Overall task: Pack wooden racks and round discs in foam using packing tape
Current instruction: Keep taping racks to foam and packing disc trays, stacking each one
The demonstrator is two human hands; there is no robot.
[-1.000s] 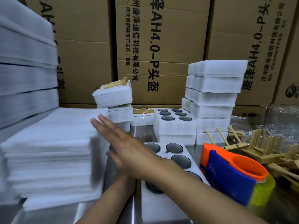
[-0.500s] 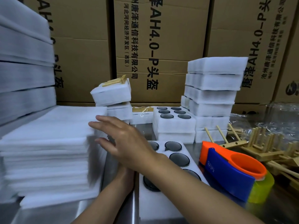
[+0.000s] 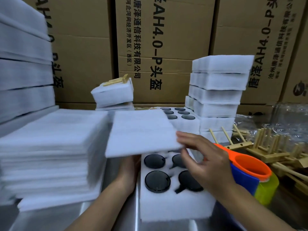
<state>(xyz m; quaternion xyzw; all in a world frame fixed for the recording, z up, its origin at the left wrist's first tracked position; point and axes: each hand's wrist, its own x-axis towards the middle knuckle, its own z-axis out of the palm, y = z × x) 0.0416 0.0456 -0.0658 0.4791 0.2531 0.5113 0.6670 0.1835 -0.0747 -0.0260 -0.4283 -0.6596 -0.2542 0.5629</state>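
Note:
A white foam tray lies in front of me with black round discs set in its holes. My right hand pinches the right edge of a thin foam sheet, which hovers tilted over the tray's far half. My left hand rests against the tray's left side, with its fingers hidden under the sheet. Loose wooden racks lie at the right. An orange and blue tape dispenser with yellowish tape stands just right of the tray.
A tall pile of foam sheets fills the left. Behind stand a second disc tray, a stack of packed foam blocks, and a smaller leaning stack with a wooden piece on top. Cardboard boxes wall the back.
My right hand has taken a foam sheet from the left pile and carried it rightward over the disc tray. The left hand stays beside the tray.

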